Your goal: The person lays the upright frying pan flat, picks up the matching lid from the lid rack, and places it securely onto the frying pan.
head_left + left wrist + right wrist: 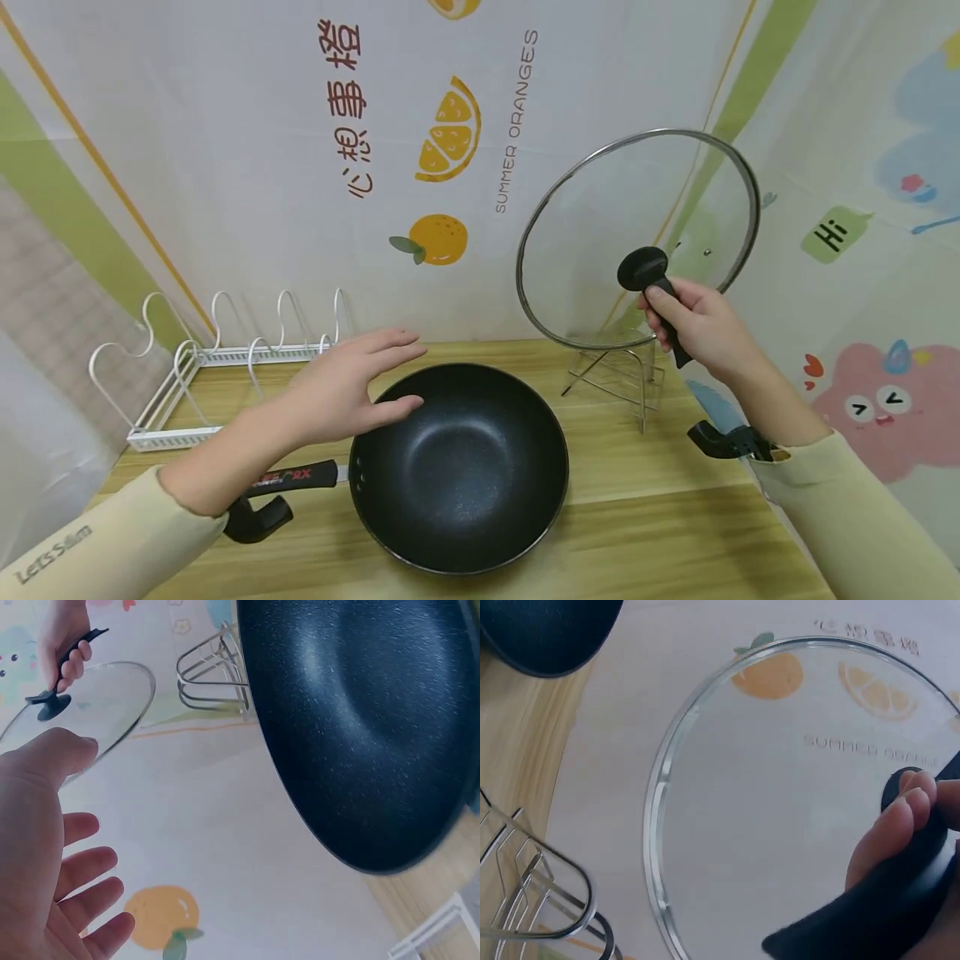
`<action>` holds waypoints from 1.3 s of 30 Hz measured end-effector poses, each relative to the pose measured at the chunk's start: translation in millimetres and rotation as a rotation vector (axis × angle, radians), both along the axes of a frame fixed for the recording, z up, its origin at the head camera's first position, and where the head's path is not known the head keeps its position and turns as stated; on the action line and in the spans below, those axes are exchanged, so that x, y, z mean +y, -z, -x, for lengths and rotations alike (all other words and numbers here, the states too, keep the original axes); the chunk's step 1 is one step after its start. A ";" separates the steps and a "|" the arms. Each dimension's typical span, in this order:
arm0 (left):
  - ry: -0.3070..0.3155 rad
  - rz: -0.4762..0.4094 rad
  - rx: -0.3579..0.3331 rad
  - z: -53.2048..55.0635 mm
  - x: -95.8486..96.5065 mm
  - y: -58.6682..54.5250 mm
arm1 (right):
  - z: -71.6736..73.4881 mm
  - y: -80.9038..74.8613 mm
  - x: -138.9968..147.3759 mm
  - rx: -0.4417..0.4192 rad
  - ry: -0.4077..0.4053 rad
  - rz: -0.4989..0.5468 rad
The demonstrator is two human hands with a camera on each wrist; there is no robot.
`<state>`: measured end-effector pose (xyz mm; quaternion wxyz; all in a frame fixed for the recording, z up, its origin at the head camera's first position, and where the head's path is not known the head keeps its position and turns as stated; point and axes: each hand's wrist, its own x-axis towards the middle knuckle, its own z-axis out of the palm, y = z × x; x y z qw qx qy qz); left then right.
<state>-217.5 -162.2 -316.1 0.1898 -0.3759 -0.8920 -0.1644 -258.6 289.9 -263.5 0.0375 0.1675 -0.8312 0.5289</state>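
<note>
My right hand (pixel 701 321) grips the black handle (pixel 670 321) of a round glass pot lid (pixel 577 242) with a metal rim. The lid is held up and tilted, above a wire rack at the back right. A black wok (pixel 461 467) stands on the table, its inside bare and its handle (pixel 300 477) pointing left. Over the wok's upper left rim hovers my left hand (pixel 352 387), fingers extended, holding nothing. In the left wrist view the left hand (pixel 45 847) shows its fingers apart from the wok (pixel 375 735). The right wrist view shows fingers (pixel 900 825) curled round the lid's handle.
A white rack (pixel 168 435) with several curved hoops stands at the left, behind my left forearm. The small metal wire rack (pixel 641 383) sits at the table's back right. Printed cloth walls (pixel 247 167) rise behind the wooden table (pixel 637 533) and to its right.
</note>
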 end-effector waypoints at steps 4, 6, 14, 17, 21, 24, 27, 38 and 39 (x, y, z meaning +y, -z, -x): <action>-0.016 -0.012 0.030 -11.6 -15.1 2.2 | -3.5 -3.3 -9.3 -0.001 -0.011 -0.118; -0.027 -0.009 0.040 -17.4 -22.2 2.3 | -4.9 -4.7 -13.7 -0.017 -0.020 -0.156; -0.085 -0.013 0.085 -37.6 -53.9 1.8 | -3.5 -5.4 -33.6 -0.076 -0.041 -0.305; -0.114 -0.020 0.088 -46.5 -63.6 0.5 | -1.4 -4.2 -42.0 -0.078 -0.062 -0.361; -0.130 -0.034 0.115 -53.6 -74.3 2.8 | 3.7 0.8 -56.0 -0.069 -0.091 -0.432; -0.138 -0.033 0.135 -55.5 -80.2 5.5 | 8.0 6.9 -68.7 -0.064 -0.117 -0.476; -0.141 -0.031 0.152 -55.4 -84.1 7.3 | 11.3 12.8 -83.0 -0.052 -0.152 -0.523; -0.142 -0.045 0.156 -55.7 -89.5 7.6 | 14.7 30.6 -135.6 -0.016 -0.296 -0.692; -0.141 -0.046 0.156 -55.6 -89.8 7.7 | 15.5 33.3 -139.2 -0.003 -0.306 -0.704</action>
